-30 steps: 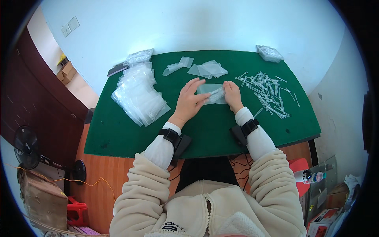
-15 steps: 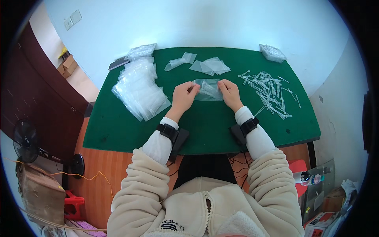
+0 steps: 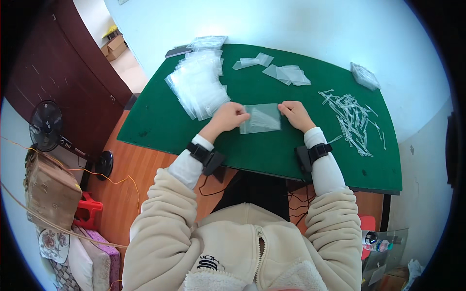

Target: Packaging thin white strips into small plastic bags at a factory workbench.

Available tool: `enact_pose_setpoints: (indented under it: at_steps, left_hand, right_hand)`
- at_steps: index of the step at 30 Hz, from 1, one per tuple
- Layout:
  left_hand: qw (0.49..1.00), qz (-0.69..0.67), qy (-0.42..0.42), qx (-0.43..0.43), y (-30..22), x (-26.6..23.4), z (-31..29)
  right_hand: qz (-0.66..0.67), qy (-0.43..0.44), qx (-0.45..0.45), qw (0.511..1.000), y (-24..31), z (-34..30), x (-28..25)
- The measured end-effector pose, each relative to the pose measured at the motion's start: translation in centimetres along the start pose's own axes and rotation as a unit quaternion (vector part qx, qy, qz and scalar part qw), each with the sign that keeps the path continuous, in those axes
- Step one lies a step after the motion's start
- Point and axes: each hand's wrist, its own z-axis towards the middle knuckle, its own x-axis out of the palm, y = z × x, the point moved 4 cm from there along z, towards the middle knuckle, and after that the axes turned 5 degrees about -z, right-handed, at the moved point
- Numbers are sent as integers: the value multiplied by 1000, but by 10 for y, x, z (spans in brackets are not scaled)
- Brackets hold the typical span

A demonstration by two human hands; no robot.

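Both hands have hold of a clear plastic zip bag (image 3: 262, 119) above the middle of the green table, with a bundle of thin clear pieces inside it. My left hand (image 3: 229, 117) pinches the bag's left edge between thumb and fingers. At its upper right corner, the closed fingers of my right hand (image 3: 295, 115) grip it. Off to the right lies a loose heap of slender clear plastic sticks with small looped ends (image 3: 352, 121). A fanned pile of clear bags (image 3: 198, 87) spreads out to the left of my left hand.
Toward the back of the green table (image 3: 272, 153) lie several small clear bags (image 3: 287, 74). A packed clear bundle (image 3: 365, 76) sits at the back right corner, another (image 3: 208, 42) at the back left beside a dark flat object (image 3: 178, 51). The wall borders the table's far side.
My view has turned, so the table appears tilted and further right. The bag now shows more of its face, and my right hand has shifted to its upper corner. Both hands still hold it.
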Motion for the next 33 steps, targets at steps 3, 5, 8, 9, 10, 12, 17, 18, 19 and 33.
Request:
enact_pose_setpoints:
  at_steps: [3, 5, 8, 9, 10, 12, 17, 18, 19, 33]
  left_hand:
    - [991, 102, -76, -37, 29, -41, -19]
    - [982, 137, -107, -70, 36, -66, -31]
    - [959, 208, -144, -126, 36, -92, -41]
    - [947, 244, -148, -149, 34, -99, -43]
    - [933, 279, -152, -172, 31, -104, -43]
    - [919, 319, -191, -129, 23, -105, -45]
    - [865, 463, -184, 63, 3, -77, -38]
    - [850, 494, -143, 115, 1, -69, -34]
    - [850, 493, -142, 118, 4, -68, -30]
    - [874, 478, -47, -70, 53, -102, 25]
  right_hand:
    - [10, -2, -5, 1000, 2, 3, -3]
    - [6, -42, 19, 999, -4, 2, -11]
    - [-10, -31, 29, 999, -7, 1, -12]
    - [-21, -25, 35, 999, -7, 1, -12]
    - [-19, -28, 32, 999, -6, 2, -13]
    - [-20, -28, 37, 999, -6, 0, -13]
    - [-40, -25, 40, 998, -5, 0, -12]
    - [-42, -29, 43, 998, -5, 0, -13]
    - [-43, -26, 42, 998, -4, 0, -13]
    - [-53, -32, 46, 997, -3, -1, -10]
